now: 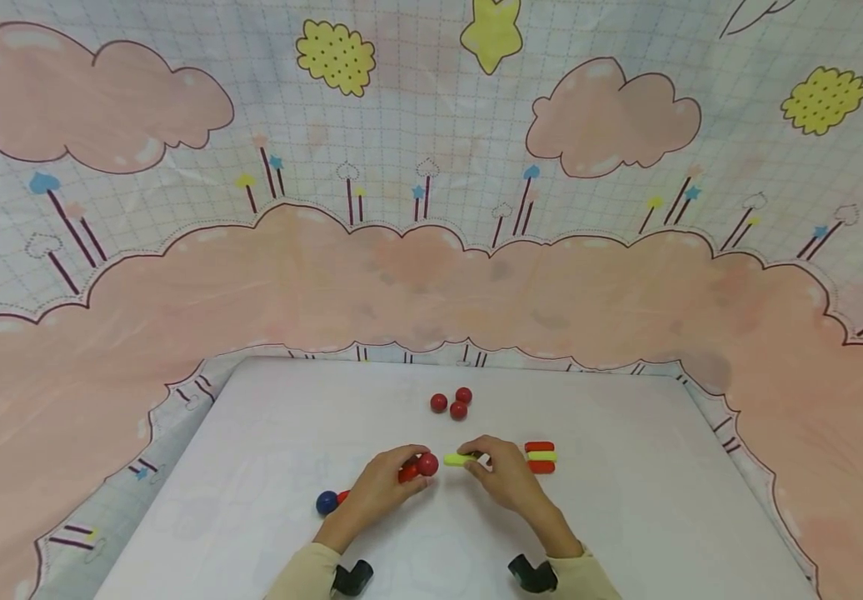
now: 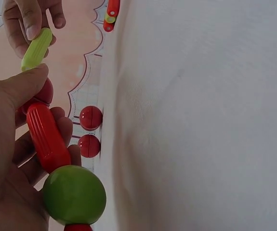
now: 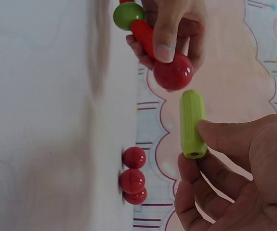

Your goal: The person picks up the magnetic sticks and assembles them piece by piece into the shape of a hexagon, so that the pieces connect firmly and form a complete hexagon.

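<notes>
Right wrist view: the left hand [image 3: 177, 29] grips the ball-and-stick chain [image 3: 142, 36], thumb against its red end ball [image 3: 173, 72], while just beside it the right hand [image 3: 254, 166] pinches the yellow-green stick [image 3: 192, 120] low, seemingly leaving facing ends free.

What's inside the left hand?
The left hand holds a red rod, with a red ball and a green ball at its ends. Its grip hides part of the rod.

This is looking like a curtained-off corner, room type unclear: a pale cloth [image 1: 416, 287] printed with peach-pink clouds [image 1: 102, 100] is hanging behind and beside a white rectangular bench [image 1: 649, 492].
</notes>
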The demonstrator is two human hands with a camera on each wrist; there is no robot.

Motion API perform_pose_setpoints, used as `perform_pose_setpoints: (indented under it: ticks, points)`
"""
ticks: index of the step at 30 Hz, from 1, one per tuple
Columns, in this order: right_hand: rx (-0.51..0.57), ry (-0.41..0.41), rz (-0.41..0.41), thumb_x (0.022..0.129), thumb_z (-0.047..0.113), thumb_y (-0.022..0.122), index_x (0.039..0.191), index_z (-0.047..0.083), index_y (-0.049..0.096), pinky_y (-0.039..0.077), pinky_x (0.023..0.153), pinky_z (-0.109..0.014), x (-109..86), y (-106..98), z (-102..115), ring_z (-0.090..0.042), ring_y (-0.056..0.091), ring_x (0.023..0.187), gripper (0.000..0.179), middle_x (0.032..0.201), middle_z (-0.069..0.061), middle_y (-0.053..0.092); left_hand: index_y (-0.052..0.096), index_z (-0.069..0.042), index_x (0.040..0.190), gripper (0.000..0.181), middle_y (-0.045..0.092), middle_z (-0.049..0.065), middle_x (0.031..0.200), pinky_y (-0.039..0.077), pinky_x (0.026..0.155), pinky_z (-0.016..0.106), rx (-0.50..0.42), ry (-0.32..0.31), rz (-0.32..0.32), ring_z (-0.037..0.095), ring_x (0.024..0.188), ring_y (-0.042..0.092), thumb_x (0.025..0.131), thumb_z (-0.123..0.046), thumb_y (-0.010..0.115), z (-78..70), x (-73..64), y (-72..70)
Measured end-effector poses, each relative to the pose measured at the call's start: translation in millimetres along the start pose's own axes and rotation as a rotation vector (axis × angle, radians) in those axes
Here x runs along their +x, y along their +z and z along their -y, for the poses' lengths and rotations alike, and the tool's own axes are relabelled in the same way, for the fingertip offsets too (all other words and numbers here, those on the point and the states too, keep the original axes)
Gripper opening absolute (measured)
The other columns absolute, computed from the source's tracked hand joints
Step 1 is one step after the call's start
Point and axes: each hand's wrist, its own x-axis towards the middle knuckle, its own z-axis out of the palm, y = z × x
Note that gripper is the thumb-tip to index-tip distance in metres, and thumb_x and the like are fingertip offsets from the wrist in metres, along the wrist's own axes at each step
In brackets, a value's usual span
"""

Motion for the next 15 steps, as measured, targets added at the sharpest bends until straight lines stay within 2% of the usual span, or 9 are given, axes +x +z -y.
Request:
perform_pose_setpoints:
  ticks: [6,15]
  points:
    - [-0.009,-0.015,0.007,0.090,0.014,0.070,0.108,0.017,0.072,0.052,0.080,-0.027,1.6,3.8,2.1,-0.013,0.061,0.094,0.018,0.103,0.003,0.071,0.060,-0.018,0.128,0.046,0.069,0.000,0.120,0.054,0.093,0.039,-0.008,-0.003,0.005,0.016,0.106,0.062,0.088,-0.035,0.073,-0.6,-0.6,1.2]
    - [-0.011,-0.027,0.019,0.090,0.013,0.070,0.107,0.017,0.073,0.052,0.080,-0.028,2.1,5.9,3.6,-0.015,0.062,0.097,0.017,0.105,0.003,0.072,0.061,-0.015,0.128,0.045,0.069,0.001,0.120,0.054,0.093,0.040,-0.012,0.029,0.010,0.018,0.106,0.063,0.088,-0.032,0.073,2.7,-1.4,1.3]
